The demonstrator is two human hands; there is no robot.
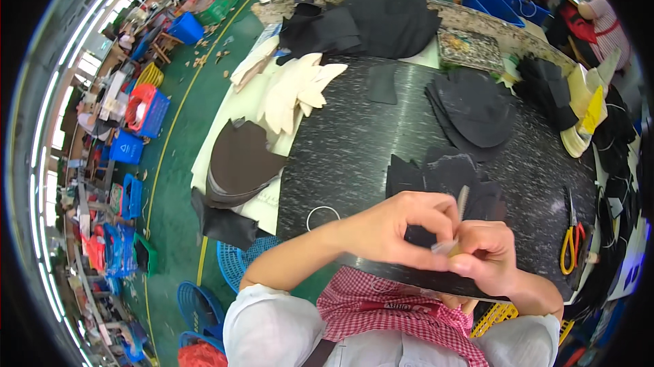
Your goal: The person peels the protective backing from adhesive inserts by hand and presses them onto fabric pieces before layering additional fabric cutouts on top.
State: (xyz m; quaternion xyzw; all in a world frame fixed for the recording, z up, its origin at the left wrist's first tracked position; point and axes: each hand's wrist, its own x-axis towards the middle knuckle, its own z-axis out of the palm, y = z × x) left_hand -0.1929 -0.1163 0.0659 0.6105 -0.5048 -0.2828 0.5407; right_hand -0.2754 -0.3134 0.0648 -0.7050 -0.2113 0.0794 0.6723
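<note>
Both my hands come together over the near edge of the dark speckled table (327, 142). My left hand (409, 227) is closed, its thumb and forefinger pinching at a small whitish, see-through bit (443, 247). My right hand (487, 250) is curled shut against it, thumb tips nearly touching; the small yellowish thing between them is mostly hidden by fingers. A thin pale strip (463, 200) sticks up between the hands; which hand holds it I cannot tell. Just beyond them lies a fanned pile of black cut pieces (453, 173).
Rounded black pieces (477, 108) are stacked farther back, beside a single black piece (383, 84). Cream pieces (296, 94) and brown pieces (245, 156) lie at left. Scissors (571, 237) with orange and yellow handles rest at right. A white ring (322, 217) lies near my left forearm.
</note>
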